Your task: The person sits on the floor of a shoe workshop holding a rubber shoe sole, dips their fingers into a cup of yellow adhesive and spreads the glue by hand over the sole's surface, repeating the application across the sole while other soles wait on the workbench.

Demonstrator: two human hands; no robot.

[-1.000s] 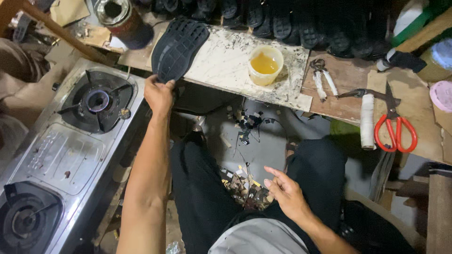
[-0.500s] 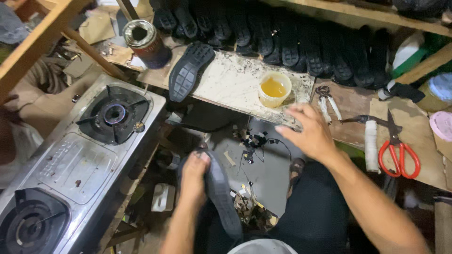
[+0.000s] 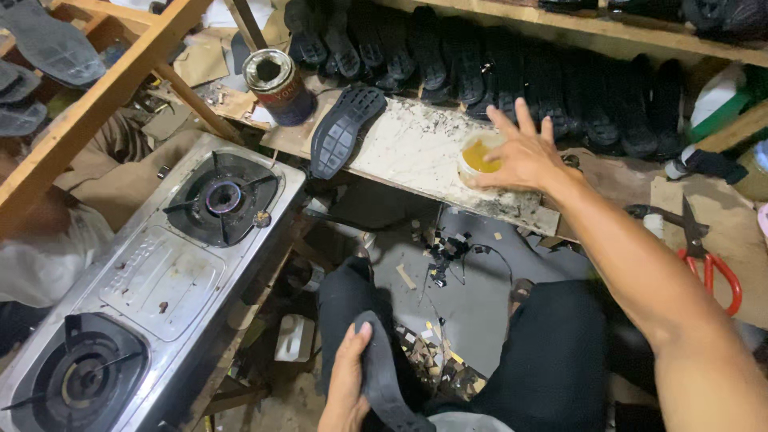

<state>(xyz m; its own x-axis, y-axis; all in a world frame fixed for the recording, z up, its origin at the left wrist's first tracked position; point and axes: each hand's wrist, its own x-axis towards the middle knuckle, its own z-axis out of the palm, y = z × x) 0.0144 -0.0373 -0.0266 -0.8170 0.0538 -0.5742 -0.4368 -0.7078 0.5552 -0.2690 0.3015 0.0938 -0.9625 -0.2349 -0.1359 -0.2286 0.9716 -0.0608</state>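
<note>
My left hand (image 3: 346,388) grips a dark, flat shoe sole (image 3: 382,382) over my lap, fingers closed on it, its long axis running away from me. My right hand (image 3: 524,156) rests, fingers spread, on the cup of yellow glue (image 3: 478,158) on the tabletop (image 3: 416,148).

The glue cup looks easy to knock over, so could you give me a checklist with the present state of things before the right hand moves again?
1. Cup of yellow glue upright on the bench: ok.
2. Right hand on the cup: cannot tell whether it has a grip or only touches the rim.
3. Black sole in the left hand, over the lap: ok.
4. Other sole wholly on the white bench: not ok, its heel juts over the near edge.
5. Red scissors clear of the reaching arm: ok, they lie to its right.
6. Stove burner off: cannot tell.
</note>
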